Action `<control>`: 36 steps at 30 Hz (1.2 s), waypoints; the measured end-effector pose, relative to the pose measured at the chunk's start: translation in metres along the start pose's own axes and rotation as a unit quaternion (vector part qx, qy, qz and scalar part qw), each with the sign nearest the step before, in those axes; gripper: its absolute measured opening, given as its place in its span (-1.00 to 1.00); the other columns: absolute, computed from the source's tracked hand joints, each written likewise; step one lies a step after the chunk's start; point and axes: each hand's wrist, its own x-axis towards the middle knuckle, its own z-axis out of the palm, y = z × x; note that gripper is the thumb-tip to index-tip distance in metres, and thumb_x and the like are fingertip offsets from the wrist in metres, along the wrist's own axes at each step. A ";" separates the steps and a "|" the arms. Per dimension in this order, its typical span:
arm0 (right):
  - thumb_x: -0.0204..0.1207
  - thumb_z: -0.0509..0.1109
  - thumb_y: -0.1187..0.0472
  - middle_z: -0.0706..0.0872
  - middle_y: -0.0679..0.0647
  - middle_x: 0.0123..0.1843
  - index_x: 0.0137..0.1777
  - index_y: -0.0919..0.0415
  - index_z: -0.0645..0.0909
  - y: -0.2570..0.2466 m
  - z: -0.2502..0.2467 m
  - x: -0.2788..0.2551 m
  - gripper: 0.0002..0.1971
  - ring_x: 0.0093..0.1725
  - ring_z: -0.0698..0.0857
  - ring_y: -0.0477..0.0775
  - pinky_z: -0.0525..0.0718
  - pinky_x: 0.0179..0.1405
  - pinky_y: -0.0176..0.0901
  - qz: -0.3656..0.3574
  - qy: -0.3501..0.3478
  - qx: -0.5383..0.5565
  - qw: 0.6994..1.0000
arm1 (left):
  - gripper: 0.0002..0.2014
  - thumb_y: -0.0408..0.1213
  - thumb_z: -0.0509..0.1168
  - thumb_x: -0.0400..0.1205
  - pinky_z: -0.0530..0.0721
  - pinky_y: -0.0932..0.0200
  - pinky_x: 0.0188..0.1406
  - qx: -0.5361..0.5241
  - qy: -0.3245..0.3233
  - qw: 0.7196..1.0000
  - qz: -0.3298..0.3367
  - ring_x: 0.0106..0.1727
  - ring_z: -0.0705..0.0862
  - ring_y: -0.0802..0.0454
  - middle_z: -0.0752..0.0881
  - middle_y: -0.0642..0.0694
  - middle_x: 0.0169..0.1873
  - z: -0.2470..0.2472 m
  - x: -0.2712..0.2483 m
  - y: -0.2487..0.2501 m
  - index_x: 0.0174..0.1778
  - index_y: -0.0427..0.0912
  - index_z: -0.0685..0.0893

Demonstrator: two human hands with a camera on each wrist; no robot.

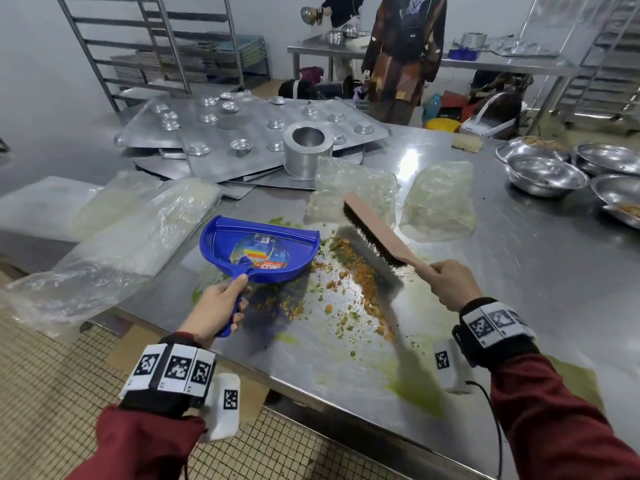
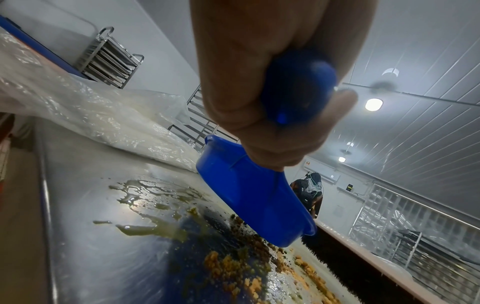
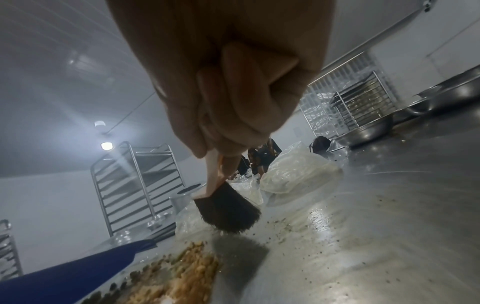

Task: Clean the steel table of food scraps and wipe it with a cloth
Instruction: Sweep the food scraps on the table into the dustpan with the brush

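Orange and green food scraps (image 1: 360,282) lie scattered on the steel table (image 1: 519,306), with green smears near its front edge. My left hand (image 1: 218,306) grips the handle of a blue dustpan (image 1: 259,247), tilted with its lip by the scraps (image 2: 233,267). The dustpan (image 2: 257,197) fills the left wrist view. My right hand (image 1: 450,285) grips the wooden handle of a black-bristled brush (image 1: 374,233), raised just above the scraps on their right side. In the right wrist view the brush (image 3: 228,209) hangs over the table beside the scraps (image 3: 182,273) and the dustpan (image 3: 72,273).
Clear plastic bags (image 1: 436,202) of pale food lie behind the scraps and at the left (image 1: 131,237). Metal trays with small moulds (image 1: 242,133) and a steel pot (image 1: 306,150) stand at the back. Steel bowls (image 1: 547,174) sit far right. A person (image 1: 401,53) stands beyond the table.
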 end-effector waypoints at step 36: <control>0.59 0.31 0.03 0.31 0.06 -0.53 -0.14 0.48 0.65 -0.047 0.039 -0.003 -0.58 -0.60 0.22 -0.03 0.16 -0.69 -0.31 0.052 -0.111 -0.025 0.992 | -0.70 -0.06 0.12 0.69 0.27 0.42 -0.83 -0.021 -0.045 0.999 0.007 -0.76 0.30 0.19 0.41 0.02 -0.65 -0.099 0.081 0.014 -0.15 -0.24 0.56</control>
